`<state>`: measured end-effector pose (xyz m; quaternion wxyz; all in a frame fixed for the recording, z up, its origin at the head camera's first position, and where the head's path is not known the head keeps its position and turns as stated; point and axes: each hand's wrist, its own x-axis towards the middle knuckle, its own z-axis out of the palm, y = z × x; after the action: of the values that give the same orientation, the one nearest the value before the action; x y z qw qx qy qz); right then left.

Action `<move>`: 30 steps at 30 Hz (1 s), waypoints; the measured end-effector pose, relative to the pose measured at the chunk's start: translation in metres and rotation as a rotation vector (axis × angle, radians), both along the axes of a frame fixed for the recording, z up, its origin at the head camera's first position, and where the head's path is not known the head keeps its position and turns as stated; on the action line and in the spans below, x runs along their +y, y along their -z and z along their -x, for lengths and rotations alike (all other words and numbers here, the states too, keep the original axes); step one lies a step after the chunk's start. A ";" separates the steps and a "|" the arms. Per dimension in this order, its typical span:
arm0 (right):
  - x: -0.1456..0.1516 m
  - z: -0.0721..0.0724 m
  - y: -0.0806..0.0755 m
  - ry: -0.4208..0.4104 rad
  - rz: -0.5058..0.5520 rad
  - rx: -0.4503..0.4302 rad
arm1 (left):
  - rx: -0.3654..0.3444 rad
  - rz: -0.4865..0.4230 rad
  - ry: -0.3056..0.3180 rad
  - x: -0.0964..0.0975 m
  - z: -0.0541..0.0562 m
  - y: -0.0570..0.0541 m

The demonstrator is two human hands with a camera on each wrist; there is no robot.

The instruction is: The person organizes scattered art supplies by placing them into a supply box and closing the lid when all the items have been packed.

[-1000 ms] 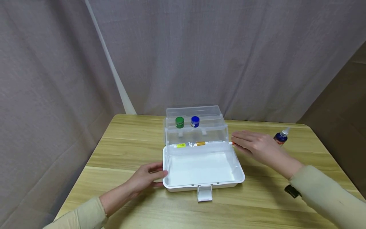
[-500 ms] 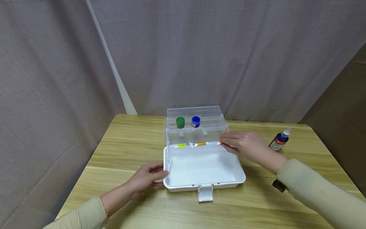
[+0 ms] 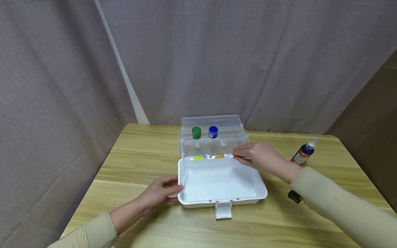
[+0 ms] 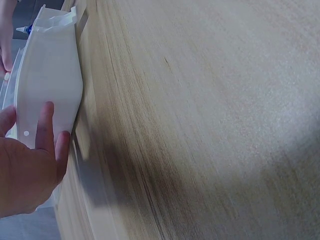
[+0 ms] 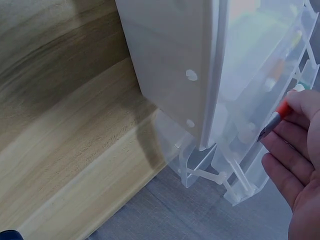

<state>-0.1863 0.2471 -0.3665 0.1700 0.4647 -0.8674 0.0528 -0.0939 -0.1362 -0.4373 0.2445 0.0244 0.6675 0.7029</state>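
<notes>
Tube pinched by the nearer right hand runs along the tray; left hand grips the box.

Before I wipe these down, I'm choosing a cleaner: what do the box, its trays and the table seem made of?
Box: likely smooth white plastic, with a moulded rim. Trays: probably frosted, translucent plastic; colours show through. Table: satin, wood or wood-look laminate; grain shows.

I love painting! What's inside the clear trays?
A green jar, blue jar, yellow tube and amber tube. The right hand hides part of the front tray and of an orange tube.
</notes>
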 end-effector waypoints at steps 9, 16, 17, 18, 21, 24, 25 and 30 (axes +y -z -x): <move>0.000 0.006 0.004 0.008 -0.027 0.008 | -0.006 -0.010 -0.004 0.000 0.000 0.001; -0.001 0.008 0.008 0.018 -0.053 0.017 | -0.007 -0.008 -0.007 0.001 0.000 0.000; -0.001 0.009 0.009 0.020 -0.057 0.020 | -0.008 -0.008 -0.007 0.001 0.000 0.000; -0.002 0.009 0.010 0.021 -0.060 0.024 | -0.008 -0.007 -0.007 0.001 0.000 0.000; -0.002 0.010 0.010 0.023 -0.070 0.024 | -0.009 -0.002 -0.008 0.000 0.000 0.000; -0.003 0.010 0.010 0.031 -0.083 0.022 | -0.008 0.002 -0.009 0.001 0.000 0.000; -0.003 0.010 0.010 0.035 -0.087 0.021 | -0.007 0.002 -0.010 0.001 0.000 0.000; -0.004 0.011 0.011 0.048 -0.096 0.031 | -0.004 0.004 -0.011 0.001 0.000 0.000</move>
<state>-0.1975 0.2429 -0.3778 0.1619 0.4523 -0.8770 -0.0003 -0.0941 -0.1355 -0.4375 0.2422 0.0189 0.6687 0.7027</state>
